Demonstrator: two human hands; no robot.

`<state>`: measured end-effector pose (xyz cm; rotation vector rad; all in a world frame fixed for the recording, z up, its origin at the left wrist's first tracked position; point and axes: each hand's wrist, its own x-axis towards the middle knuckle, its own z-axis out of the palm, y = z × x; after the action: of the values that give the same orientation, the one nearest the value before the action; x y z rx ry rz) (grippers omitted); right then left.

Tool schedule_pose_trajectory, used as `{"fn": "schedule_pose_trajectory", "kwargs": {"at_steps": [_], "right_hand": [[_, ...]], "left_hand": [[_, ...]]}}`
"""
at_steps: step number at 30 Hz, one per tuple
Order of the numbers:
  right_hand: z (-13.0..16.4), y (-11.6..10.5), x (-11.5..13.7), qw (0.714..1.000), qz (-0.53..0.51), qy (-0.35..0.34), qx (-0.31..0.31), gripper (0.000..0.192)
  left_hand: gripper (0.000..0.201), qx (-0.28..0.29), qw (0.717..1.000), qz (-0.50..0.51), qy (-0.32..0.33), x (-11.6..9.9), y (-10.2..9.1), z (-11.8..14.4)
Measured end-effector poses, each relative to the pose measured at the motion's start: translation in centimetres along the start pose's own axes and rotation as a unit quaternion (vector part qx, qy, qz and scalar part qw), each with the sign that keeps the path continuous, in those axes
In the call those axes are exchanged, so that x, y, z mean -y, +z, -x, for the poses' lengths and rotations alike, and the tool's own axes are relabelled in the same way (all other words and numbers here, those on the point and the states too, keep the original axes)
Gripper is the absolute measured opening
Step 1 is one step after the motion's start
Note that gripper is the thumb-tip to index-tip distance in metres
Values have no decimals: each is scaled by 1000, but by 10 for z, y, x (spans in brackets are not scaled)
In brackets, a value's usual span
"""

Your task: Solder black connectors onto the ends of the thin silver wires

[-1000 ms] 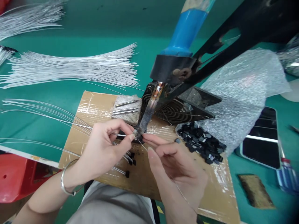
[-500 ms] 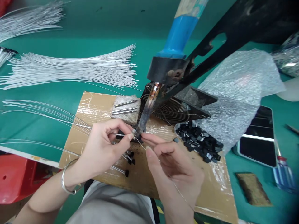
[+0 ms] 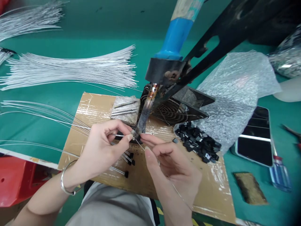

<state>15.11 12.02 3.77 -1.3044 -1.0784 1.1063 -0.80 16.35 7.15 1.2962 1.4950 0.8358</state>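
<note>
I see a thin wire (image 3: 118,135) pinched between the left hand's (image 3: 103,147) thumb and forefinger, its end held just under the soldering iron tip (image 3: 141,121), right at the fingertips. The right hand (image 3: 171,163) meets it from the other side, thumb and forefinger closed on a fine strand of solder (image 3: 140,146) that trails back over the palm. Both pinches touch or nearly touch the tip; the joint itself is too small to make out. Against the frames before, the hands and iron have barely shifted; the view has slid slightly, so the phone (image 3: 255,141) and the screwdriver (image 3: 278,171) sit further left. Just below the left fingers lie finished wires with black caps (image 3: 128,163) on the taped cardboard (image 3: 94,106). Right of the right fingers, a heap of black chips (image 3: 197,142) sits against bubble wrap (image 3: 235,91). Beyond the fingers: a fan grille (image 3: 171,110) and a white wire bundle (image 3: 70,69). No writing I can read.
</note>
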Motion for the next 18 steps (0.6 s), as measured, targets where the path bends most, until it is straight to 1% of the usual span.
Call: {"fn": "schedule_pose_trajectory", "kwargs": {"at_steps": [18], "right_hand": [[0,2,-3,1000,-2,-5,-8,18]], "left_hand": [[7,2,1000,-5,-7,1,1,1]]}}
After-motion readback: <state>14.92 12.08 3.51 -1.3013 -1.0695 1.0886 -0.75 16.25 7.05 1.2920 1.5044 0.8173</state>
